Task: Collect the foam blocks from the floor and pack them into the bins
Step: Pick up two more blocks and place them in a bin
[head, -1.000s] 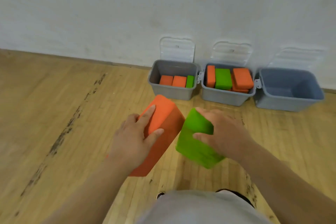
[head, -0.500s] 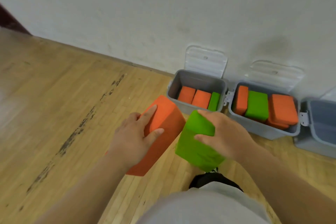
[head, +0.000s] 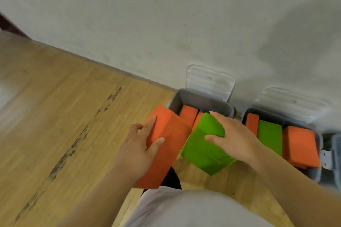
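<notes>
My left hand (head: 137, 150) grips a large orange foam block (head: 169, 134), held tilted above the floor just in front of the left grey bin (head: 212, 102). My right hand (head: 234, 137) grips a green foam block (head: 204, 147) beside it, overlapping that bin's front edge. The left bin holds two orange blocks standing on edge; the rest of its inside is hidden by the held blocks. The middle grey bin (head: 313, 175) holds an orange block on edge, a green block (head: 270, 135) and stacked orange blocks (head: 301, 145).
A third grey bin (head: 335, 145) shows only its edge at the far right. Clear lids (head: 210, 81) lean open against the white wall behind the bins. Wooden floor with dark scuff marks stretches to the left. My leg and shorts fill the bottom centre.
I have moved closer to the bins; they appear larger and nearer. Both hands still hold their blocks, which are now right at the left bin's front edge.
</notes>
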Demonstrator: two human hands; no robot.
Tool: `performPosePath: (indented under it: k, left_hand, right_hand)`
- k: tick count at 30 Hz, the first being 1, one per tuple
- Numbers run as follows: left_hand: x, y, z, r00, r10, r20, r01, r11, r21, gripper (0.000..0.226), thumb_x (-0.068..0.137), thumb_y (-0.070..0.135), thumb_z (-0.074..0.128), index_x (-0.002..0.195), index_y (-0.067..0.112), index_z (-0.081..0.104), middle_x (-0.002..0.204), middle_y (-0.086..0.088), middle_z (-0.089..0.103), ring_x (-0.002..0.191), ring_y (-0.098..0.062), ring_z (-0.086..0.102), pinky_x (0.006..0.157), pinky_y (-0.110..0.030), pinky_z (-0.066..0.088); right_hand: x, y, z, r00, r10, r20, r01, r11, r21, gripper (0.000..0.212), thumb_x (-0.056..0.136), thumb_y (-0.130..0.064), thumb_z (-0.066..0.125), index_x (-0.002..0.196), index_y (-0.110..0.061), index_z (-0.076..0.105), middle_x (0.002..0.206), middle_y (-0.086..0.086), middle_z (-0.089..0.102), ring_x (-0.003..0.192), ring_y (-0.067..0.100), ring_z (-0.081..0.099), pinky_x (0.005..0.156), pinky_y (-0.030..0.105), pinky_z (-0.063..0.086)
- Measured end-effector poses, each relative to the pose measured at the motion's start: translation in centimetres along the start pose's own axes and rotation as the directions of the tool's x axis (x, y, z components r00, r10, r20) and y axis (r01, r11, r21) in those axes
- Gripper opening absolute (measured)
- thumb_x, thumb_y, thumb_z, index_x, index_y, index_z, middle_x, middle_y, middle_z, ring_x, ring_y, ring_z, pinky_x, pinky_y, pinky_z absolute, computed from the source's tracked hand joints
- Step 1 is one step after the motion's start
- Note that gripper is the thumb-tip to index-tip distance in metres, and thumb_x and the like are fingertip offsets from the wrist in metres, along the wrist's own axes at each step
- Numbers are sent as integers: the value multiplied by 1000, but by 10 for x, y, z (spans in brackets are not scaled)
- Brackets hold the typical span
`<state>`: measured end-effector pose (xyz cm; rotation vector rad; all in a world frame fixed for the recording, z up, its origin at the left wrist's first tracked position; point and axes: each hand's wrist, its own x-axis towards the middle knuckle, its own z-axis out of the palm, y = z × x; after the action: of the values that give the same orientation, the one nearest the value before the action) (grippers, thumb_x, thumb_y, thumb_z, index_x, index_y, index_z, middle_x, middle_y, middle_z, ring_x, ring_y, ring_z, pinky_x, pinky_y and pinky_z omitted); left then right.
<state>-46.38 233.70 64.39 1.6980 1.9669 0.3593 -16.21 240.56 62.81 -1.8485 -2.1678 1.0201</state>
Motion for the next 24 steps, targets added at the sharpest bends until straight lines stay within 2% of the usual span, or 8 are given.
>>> performPosePath:
  k: [4, 9, 13, 18, 21, 24]
  left_hand:
    - [104, 6, 9, 994, 46, 102, -48, 999, 23, 72, 94, 73, 41, 156, 57, 9, 144, 10, 30, 115, -18, 56, 95, -38, 50]
    - [259, 14, 15, 971, 114, 211, -128, 990, 54, 69, 99, 63, 43, 158, 56, 7, 143, 2, 35, 118, -23, 55, 95, -38, 47]
    - [370, 10, 40, 928, 89, 361, -113, 993, 45, 68, 102, 60, 42, 155, 60, -1, 137, 3, 32, 102, -17, 53, 92, -37, 46]
    - [472, -28, 148, 890, -23, 456, -15, 997, 79, 66, 103, 59, 36, 154, 62, -6, 135, 2, 33, 85, -8, 51, 80, -34, 44]
    - [515, -69, 246, 878, -87, 471, 63, 996, 67, 65, 105, 54, 38, 156, 59, -3, 144, -3, 33, 94, -12, 49, 86, -32, 39]
    - [550, -115, 342, 874, -119, 472, 112, 993, 44, 65, 106, 52, 37, 158, 56, -2, 152, -6, 31, 109, -16, 47, 93, -31, 35]
  right_hand:
    - [62, 31, -1, 994, 108, -20, -107, 993, 40, 87, 87, -68, 63, 160, -44, 20, 156, -9, 45, 141, 21, 43, 113, 42, 39]
    - [137, 50, -3, 956, 286, -62, -281, 957, 78, 81, 91, -59, 64, 158, -45, 21, 154, -10, 40, 139, 20, 43, 114, 40, 38]
    - [203, 74, 5, 922, 388, -2, -386, 917, 97, 80, 91, -59, 62, 156, -47, 18, 152, -11, 41, 136, 22, 46, 113, 45, 40]
    - [313, 156, 51, 902, 393, 179, -406, 913, 45, 82, 94, -57, 61, 158, -51, 9, 159, -12, 36, 142, 21, 41, 116, 43, 35]
    - [396, 227, 100, 882, 357, 308, -391, 919, 55, 82, 96, -52, 62, 158, -52, 9, 162, -10, 32, 144, 20, 39, 117, 43, 35]
    - [476, 289, 147, 853, 334, 402, -385, 922, 50, 80, 98, -48, 64, 159, -52, 12, 165, -12, 28, 144, 17, 38, 114, 31, 34]
